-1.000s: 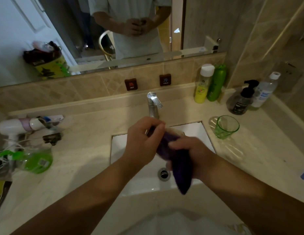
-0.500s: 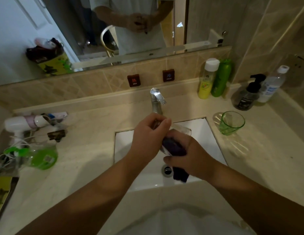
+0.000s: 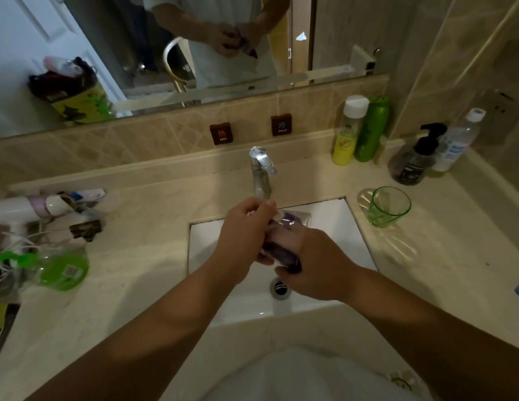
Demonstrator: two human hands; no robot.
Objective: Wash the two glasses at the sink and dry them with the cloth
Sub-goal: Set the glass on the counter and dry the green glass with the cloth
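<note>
Both hands (image 3: 246, 235) round glass (image 3: 293, 219), green glass (image 3: 387, 208) beside sink (image 3: 351, 227)

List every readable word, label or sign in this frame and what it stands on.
"HOT": left brown wall tag above the faucet.
"COLD": right brown wall tag.
Too small or blurred to read: yellow bottle, pump bottle, clear bottle, green container with a code sticker.
</note>
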